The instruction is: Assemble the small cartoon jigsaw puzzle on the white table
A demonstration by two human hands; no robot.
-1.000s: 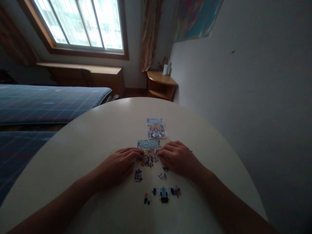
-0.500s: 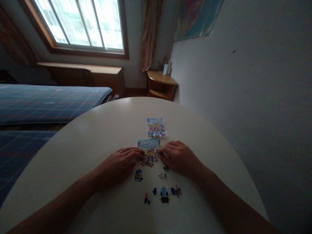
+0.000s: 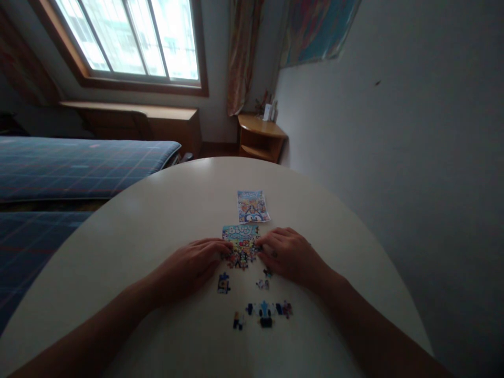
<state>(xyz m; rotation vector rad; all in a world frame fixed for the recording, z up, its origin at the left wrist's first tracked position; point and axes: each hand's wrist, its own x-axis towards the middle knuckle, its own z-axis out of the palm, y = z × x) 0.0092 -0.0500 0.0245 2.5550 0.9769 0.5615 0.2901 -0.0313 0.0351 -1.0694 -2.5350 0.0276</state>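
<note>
A partly joined jigsaw puzzle (image 3: 241, 244) with "Bluey" lettering along its top lies flat on the white table. My left hand (image 3: 202, 257) grips its left edge, fingers together and fingertips on the pieces. Against the right edge, my right hand (image 3: 289, 254) has its fingers bent and closed on the puzzle; whether a loose piece sits under the fingertips is hidden. Just beyond the puzzle is a printed reference picture (image 3: 253, 206). Nearer me lie a small joined section (image 3: 224, 283), a pale piece (image 3: 263, 284), a joined blue-and-black section (image 3: 265, 311) and a dark piece (image 3: 238, 321).
The round white table (image 3: 177, 205) fills the foreground. A plaid mattress (image 3: 79, 163) stands beyond its left side, and a wall (image 3: 394, 157) runs along the right. A small corner shelf (image 3: 262, 126) is behind the table.
Both hands stay at the puzzle's edges, with only a very slight shift of the fingers. The loose pieces and the reference picture have not moved.
</note>
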